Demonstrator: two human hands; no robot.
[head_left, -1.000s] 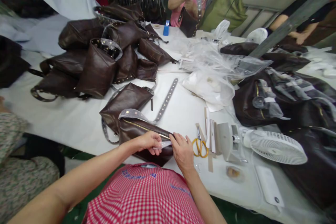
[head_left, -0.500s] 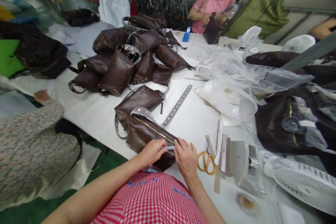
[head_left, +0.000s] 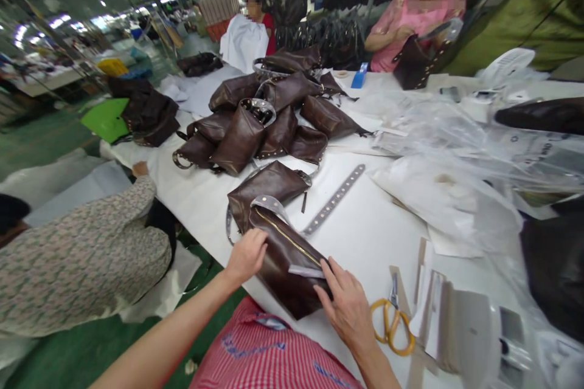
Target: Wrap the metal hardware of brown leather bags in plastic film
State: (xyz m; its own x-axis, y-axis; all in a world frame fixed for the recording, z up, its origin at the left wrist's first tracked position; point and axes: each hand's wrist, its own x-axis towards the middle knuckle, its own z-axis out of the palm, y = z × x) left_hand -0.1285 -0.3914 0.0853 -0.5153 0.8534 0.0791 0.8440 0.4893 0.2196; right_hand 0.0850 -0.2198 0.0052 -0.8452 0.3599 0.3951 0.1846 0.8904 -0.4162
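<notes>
A dark brown leather bag [head_left: 283, 258] with a gold zipper lies at the near edge of the white table [head_left: 365, 231]. My left hand [head_left: 246, 253] rests on the bag's left end, fingers curled over its edge. My right hand [head_left: 349, 307] lies on the bag's right end with fingers spread, fingertips beside a small pale strip [head_left: 306, 270] on the bag. A second brown bag [head_left: 269, 182] lies just behind, and a studded strap [head_left: 335, 199] runs diagonally to its right.
A pile of brown bags [head_left: 260, 115] fills the table's middle. Yellow-handled scissors [head_left: 392, 325] and card strips lie right of my hand, clear plastic bags [head_left: 456, 158] beyond. A person in a patterned sleeve [head_left: 86, 249] bends at the left; two people work at the far side.
My view has swung left and up. My left hand slid away from my right hand to the bag's left end; my right hand flattened on the bag's right end.
</notes>
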